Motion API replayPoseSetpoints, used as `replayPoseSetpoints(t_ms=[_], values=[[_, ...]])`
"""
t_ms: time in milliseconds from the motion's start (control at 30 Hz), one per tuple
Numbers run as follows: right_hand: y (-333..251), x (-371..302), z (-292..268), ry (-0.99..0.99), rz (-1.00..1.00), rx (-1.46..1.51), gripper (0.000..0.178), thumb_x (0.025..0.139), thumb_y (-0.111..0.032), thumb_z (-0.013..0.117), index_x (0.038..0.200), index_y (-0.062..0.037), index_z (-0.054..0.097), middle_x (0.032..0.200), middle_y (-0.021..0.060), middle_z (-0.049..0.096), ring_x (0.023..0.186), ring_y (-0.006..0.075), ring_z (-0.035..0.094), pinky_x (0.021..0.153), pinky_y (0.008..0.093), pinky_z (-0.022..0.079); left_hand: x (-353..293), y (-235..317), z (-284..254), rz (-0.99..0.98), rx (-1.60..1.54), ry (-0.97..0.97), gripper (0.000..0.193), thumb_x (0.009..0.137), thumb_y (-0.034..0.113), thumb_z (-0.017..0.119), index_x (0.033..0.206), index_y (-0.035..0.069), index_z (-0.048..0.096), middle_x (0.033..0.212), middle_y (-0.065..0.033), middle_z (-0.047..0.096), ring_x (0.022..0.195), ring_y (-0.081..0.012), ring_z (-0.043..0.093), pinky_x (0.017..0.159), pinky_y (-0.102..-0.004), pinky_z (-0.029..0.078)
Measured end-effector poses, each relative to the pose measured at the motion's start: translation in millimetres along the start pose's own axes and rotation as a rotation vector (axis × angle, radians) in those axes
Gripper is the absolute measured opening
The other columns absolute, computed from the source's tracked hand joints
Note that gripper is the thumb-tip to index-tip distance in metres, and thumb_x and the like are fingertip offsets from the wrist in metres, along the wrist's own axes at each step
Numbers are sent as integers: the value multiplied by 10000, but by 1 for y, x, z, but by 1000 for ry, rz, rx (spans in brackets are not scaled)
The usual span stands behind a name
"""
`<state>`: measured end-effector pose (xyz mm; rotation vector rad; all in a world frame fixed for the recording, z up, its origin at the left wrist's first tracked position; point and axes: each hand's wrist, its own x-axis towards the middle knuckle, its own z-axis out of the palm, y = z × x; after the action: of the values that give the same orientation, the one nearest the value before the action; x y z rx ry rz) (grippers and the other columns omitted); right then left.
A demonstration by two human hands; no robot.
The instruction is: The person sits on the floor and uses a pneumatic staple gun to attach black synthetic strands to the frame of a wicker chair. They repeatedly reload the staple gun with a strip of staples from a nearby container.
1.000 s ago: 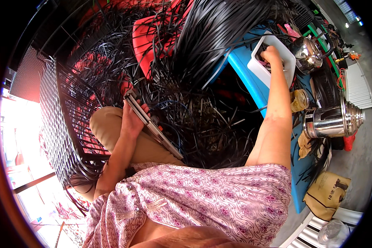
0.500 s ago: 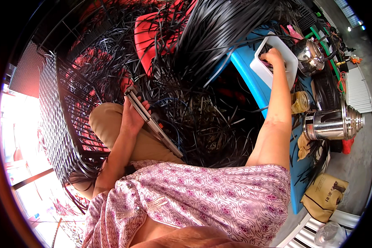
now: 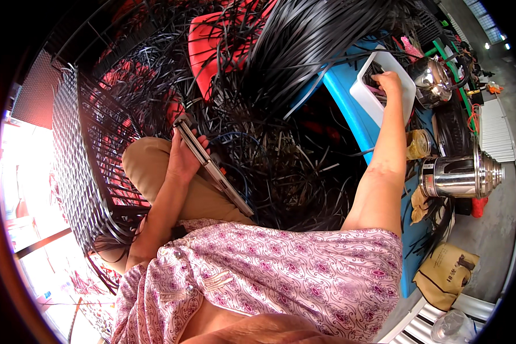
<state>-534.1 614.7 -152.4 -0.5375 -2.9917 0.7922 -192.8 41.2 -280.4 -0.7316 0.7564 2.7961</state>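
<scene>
My left hand (image 3: 183,161) is wrapped round a staple gun (image 3: 214,168) with a long silver rail, which lies slantwise over my bent knee. An orange part shows beside the rail, and a blue hose runs close by. My right arm stretches far out to the right. Its hand (image 3: 389,85) dips into a white plastic box (image 3: 363,102), fingers bent together over small dark pieces inside. Whatever those fingers grip is too small to make out. The box stands on a blue surface (image 3: 343,103).
Black plastic strips (image 3: 304,46) hang and pile up ahead, around a red chair (image 3: 203,57). A half-woven grey frame (image 3: 77,155) stands at my left. Near the box are a steel kettle (image 3: 432,80), a yellowish jar (image 3: 418,144) and a steel pot (image 3: 450,176). A tan bag (image 3: 446,275) sits lower right.
My right hand has shifted a little inside the white box, and more of the dark pieces show beside its fingers. The left hand keeps its hold on the staple gun.
</scene>
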Motion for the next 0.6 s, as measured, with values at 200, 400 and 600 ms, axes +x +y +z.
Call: replayPoseSetpoints(t_ms=[200, 400, 600], values=[[-22, -15, 5, -80, -162, -326, 295, 634, -244, 816, 602, -21, 627, 610, 77, 622, 506, 166, 549, 507, 324, 432, -1, 1, 4, -12, -6, 24, 633, 881, 655, 532, 1171, 93, 541, 1043, -125, 606, 944, -278, 603, 851, -455, 499], [-43, -35, -2, -45, -94, -265, 297, 633, -296, 747, 643, -16, 650, 638, 85, 636, 520, 180, 578, 524, 332, 453, -3, 1, 3, 3, 15, 25, 630, 878, 655, 538, 1161, 92, 534, 1040, -126, 603, 940, -277, 600, 839, -449, 498], [-23, -15, 2, 147, 51, 283, 218, 691, -226, 715, 665, -24, 637, 609, 54, 619, 481, 134, 549, 410, 274, 374, -3, 1, 2, -13, -21, 16, 626, 882, 650, 535, 1148, 83, 547, 1023, -130, 609, 936, -285, 603, 836, -457, 503]])
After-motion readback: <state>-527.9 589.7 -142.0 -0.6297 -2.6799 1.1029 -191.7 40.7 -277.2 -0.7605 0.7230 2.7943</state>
